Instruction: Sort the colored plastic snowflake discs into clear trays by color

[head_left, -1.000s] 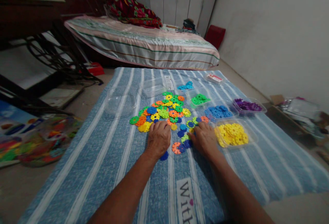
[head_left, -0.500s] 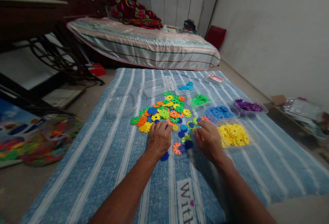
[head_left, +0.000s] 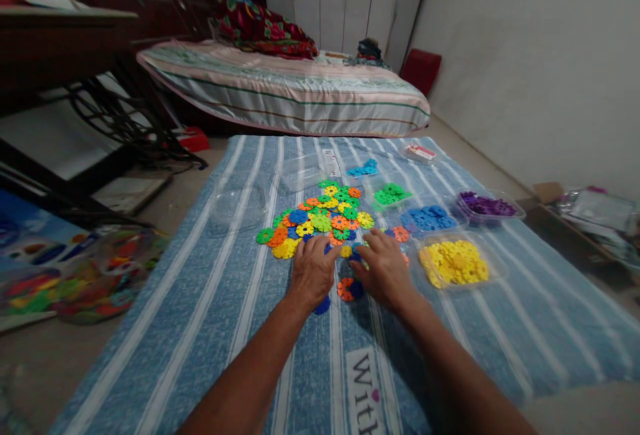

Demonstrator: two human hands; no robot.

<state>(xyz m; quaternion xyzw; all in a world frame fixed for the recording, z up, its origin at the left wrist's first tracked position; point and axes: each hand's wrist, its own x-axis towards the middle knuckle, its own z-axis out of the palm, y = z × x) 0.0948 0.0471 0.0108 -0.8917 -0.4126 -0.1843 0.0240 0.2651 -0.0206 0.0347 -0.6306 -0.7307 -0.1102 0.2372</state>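
Observation:
A heap of flower-shaped plastic discs (head_left: 321,223) in orange, green, yellow and blue lies on a striped blue cloth (head_left: 200,328). My left hand (head_left: 313,270) rests at the near edge of the heap, thumb apart from the fingers. A dark blue disc (head_left: 327,248) shows in that gap; whether it is gripped is unclear. Over the loose discs to the right, my right hand (head_left: 384,268) reaches down with fingers spread, covering some of them. Between my hands lies an orange disc (head_left: 345,289) beside a dark blue one. Another dark blue disc (head_left: 323,305) sits by my left wrist.
Clear tubs of yellow discs (head_left: 455,263), blue discs (head_left: 429,218), purple discs (head_left: 486,204), green discs (head_left: 392,194) and light blue discs (head_left: 363,168) stand on the right. Clear containers (head_left: 237,205) stand left. A bed (head_left: 300,98) lies beyond.
My right hand has moved left, over discs that were visible before, and uncovered an orange disc on its right. My left hand stays nearly in place. The view has shifted slightly.

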